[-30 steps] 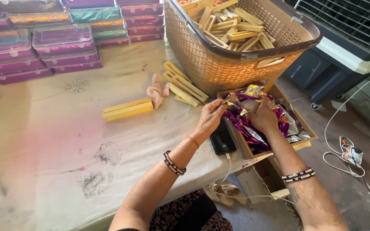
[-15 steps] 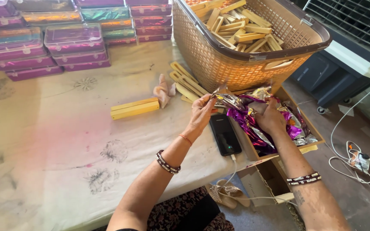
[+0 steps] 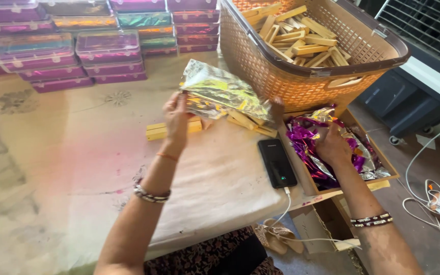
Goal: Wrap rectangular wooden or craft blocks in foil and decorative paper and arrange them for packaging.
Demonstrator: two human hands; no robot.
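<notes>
My left hand holds a shiny silver and gold foil sheet up over the cloth-covered table. The sheet hangs above a pair of yellow wooden sticks and more sticks by the basket. My right hand rests in a shallow cardboard box filled with crumpled purple and silver foil; whether its fingers pinch any foil I cannot tell.
A tan plastic basket full of wooden sticks stands at the back right. Stacks of purple lidded boxes line the far edge. A black phone charges near the table edge, its white cable trailing over the floor.
My left hand has drawn a foil sheet out of the box and carried it left and up over the table. My right hand has stayed in the foil box.
</notes>
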